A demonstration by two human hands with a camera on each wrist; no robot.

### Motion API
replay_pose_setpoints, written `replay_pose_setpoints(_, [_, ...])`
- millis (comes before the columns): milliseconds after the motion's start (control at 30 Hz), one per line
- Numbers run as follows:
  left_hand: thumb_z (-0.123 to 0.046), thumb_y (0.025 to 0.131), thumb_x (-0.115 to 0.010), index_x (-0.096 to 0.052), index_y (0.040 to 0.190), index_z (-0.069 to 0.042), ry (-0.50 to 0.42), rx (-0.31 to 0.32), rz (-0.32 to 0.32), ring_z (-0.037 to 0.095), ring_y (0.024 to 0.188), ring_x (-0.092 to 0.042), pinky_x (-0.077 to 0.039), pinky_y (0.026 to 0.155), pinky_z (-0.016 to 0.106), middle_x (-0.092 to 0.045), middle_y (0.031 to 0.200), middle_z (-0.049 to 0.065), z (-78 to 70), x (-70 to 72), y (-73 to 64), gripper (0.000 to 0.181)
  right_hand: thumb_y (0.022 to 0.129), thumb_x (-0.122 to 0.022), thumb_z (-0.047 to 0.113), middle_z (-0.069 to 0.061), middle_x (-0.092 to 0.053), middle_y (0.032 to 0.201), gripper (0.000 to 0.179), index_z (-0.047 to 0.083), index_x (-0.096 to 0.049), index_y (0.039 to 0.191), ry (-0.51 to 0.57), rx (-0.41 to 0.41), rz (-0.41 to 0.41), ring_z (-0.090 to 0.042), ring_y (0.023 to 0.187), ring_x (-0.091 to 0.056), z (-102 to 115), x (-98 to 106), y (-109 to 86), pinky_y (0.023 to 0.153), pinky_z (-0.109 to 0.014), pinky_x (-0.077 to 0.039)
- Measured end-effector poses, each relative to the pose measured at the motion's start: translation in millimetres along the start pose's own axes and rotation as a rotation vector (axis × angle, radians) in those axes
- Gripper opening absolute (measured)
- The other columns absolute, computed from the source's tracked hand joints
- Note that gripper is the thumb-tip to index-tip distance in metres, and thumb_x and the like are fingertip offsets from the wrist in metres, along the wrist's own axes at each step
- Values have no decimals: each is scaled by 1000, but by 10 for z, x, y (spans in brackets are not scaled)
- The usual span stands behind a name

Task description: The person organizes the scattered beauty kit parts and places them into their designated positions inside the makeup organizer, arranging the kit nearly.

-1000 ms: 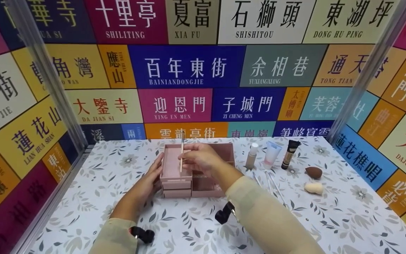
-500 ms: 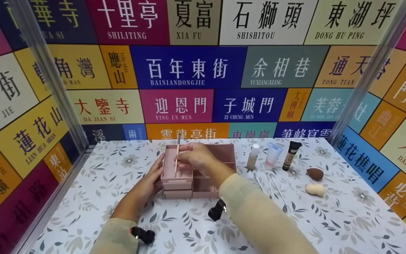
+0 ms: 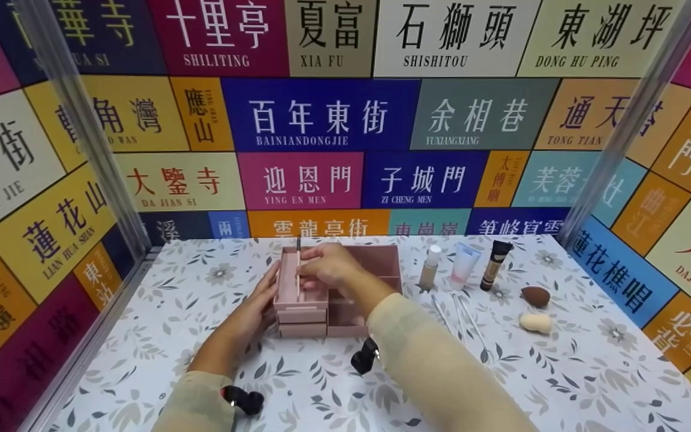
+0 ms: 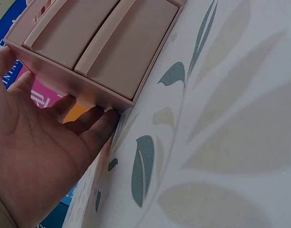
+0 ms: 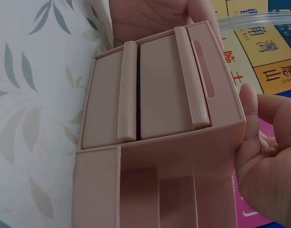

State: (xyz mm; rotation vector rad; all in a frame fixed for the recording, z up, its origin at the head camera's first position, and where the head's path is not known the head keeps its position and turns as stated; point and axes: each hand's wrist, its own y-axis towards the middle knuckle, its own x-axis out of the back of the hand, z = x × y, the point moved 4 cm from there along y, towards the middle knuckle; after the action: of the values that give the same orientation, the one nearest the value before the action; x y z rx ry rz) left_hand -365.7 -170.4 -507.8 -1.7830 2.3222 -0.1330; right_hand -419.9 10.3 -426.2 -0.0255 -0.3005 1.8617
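Note:
A pink makeup organizer (image 3: 302, 317) stands at the table's middle, with two drawers at its left front and compartments on its right. Over its upper left tray, my right hand (image 3: 333, 267) pinches a slim makeup brush (image 3: 299, 279), dark end pointing away. The right wrist view shows that hand (image 5: 273, 156) beside the organizer's top edge, but the brush is hidden there. My left hand (image 3: 254, 307) rests against the organizer's left side. In the left wrist view, its extended fingers (image 4: 90, 121) touch that side wall near the table.
Right of the organizer stand a pump-style bottle (image 3: 429, 268), a clear-blue tube (image 3: 465, 265) and a black-capped tube (image 3: 495, 266). Several thin pale sticks (image 3: 462, 318) lie before them. A brown sponge (image 3: 535, 296) and a cream sponge (image 3: 536, 323) sit farther right. Printed walls enclose the table.
My right hand has moved slightly left with the brush, which has come lower and straighter over the upper left tray. The left hand keeps its place.

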Motion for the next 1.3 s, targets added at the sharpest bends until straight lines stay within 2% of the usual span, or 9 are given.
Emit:
replay_pose_setpoints(167, [-57,109,-48,-27,154,-73,7,4,-10,30,164,-30,-25,135,53,-15,181,-9,3,10,3,52,91,-80,2,-13,-79,108,43,4,-71,133,-30,-8,-2,-18,75,-77,6,-7,-4,72,-31,-67])
replay_pose_setpoints(400, [-53,110,-49,-26,160,-66,31,-27,-3,25,166,-24,-26,135,51,-10,181,-13,0,29,12,56,90,-80,-2,-19,-81,100,51,1,-66,138,6,-18,23,-22,78,-81,14,-4,-27,72,-31,-67])
replay_pose_setpoints(633, [-55,109,-49,-28,157,-69,46,-15,-13,26,166,-25,-24,135,52,-10,181,-16,1,37,3,54,91,-79,-1,-17,-80,101,52,0,-65,140,8,-16,20,-23,81,-81,5,3,-25,78,-34,-68])
replay_pose_setpoints(933, [-53,111,-46,-28,156,-70,36,-39,2,26,164,-30,-27,134,51,-11,181,-16,0,23,-2,51,89,-79,-4,-18,-80,100,49,-2,-67,137,18,42,-17,-23,81,-80,-2,-6,-52,75,-34,-68])
replay_pose_setpoints(1100, [-53,111,-47,-28,157,-69,36,-36,-4,26,165,-28,-26,135,52,-11,181,-16,4,20,-5,52,89,-79,-3,-16,-81,100,49,-2,-67,137,12,62,-32,-21,80,-80,-12,1,-62,73,-33,-68])
replay_pose_setpoints(1300, [-50,113,-46,-25,162,-63,16,-60,18,26,165,-27,-25,135,52,-12,181,-15,-13,-9,-8,55,89,-80,-3,-17,-81,99,48,-3,-67,136,41,76,-32,-19,78,-80,-23,12,-66,69,-30,-67])
